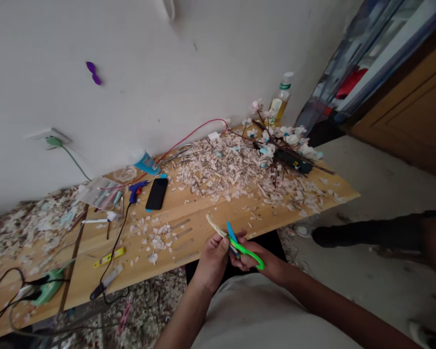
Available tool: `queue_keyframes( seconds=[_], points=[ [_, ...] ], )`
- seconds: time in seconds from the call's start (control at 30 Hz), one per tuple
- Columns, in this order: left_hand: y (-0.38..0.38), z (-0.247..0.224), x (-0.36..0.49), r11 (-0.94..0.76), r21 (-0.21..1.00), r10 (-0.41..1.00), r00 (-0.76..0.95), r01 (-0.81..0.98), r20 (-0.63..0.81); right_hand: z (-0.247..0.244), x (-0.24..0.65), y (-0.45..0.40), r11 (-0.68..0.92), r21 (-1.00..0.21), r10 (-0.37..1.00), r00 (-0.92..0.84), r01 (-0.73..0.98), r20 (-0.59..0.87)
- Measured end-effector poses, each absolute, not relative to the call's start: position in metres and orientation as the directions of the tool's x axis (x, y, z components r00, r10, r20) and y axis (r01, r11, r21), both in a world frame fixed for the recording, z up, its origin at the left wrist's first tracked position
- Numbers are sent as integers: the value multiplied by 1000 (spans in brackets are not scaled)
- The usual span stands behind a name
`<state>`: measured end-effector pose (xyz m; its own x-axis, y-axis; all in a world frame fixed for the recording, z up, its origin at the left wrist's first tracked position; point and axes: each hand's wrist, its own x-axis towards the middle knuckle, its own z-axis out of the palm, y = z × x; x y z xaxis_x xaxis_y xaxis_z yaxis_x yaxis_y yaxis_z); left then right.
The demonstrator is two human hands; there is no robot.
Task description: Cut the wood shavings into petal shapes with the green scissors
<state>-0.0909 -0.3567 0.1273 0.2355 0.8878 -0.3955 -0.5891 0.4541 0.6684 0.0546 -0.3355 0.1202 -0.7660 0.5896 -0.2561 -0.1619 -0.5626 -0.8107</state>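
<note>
Near the front edge of the wooden table, my left hand (213, 257) pinches a thin cream-coloured strip (215, 224) that points up and away from me. Close beside it, my right hand (249, 256) is closed around scissors (247, 250) with a bright green handle and a blue part at the front. The scissors cross near the lower end of the strip; whether they touch it I cannot tell. Beyond my hands, a broad heap of pale shavings and petal-like scraps (225, 165) covers the back of the table.
On the wooden table (203, 206) lie a black phone (156, 194), a blue glue gun (137, 190), a blue cup (147, 163) and a yellow cutter (109, 257). Flowering branches (272, 138) and a bottle (279, 104) are at the back right. Another person's leg (366, 228) shows at right.
</note>
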Motion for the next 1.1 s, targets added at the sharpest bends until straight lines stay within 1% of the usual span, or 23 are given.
queue_keyframes(
  seconds=[0.1,0.2,0.3,0.43,0.5,0.6,0.7,0.83,0.93,1.0,1.03,1.1],
  points=[
    [-349,124,-106,421,661,902,211,-621,-376,120,48,-331,-530,-833,608,-757,-161,-240],
    [-339,122,-123,324,640,930,108,-697,-353,111,42,-333,-540,-828,614,-743,-149,-266],
    [-332,120,-134,314,605,916,68,-732,-394,94,35,-339,-561,-808,630,-726,-179,-276],
    [-334,118,-138,380,577,887,108,-723,-449,86,28,-349,-585,-792,651,-683,-175,-330],
    [-337,116,-137,399,597,889,135,-696,-437,92,26,-353,-580,-792,678,-651,-189,-342],
    [-341,116,-135,448,648,885,200,-616,-421,101,24,-358,-577,-773,720,-611,-264,-328],
    [-339,116,-134,490,670,869,254,-558,-424,97,20,-358,-593,-750,731,-587,-292,-349],
    [-330,114,-135,510,658,857,261,-554,-445,81,15,-350,-627,-741,712,-564,-242,-419],
    [-321,109,-137,494,637,856,200,-592,-477,73,19,-344,-599,-774,716,-571,-206,-402],
    [-315,103,-138,452,620,860,130,-641,-493,71,25,-343,-569,-813,713,-566,-123,-414],
    [-312,100,-138,427,610,862,97,-668,-498,69,29,-343,-569,-820,699,-563,-63,-442],
    [-307,92,-138,380,589,862,42,-713,-505,66,38,-344,-598,-800,649,-556,47,-518]
  ],
)
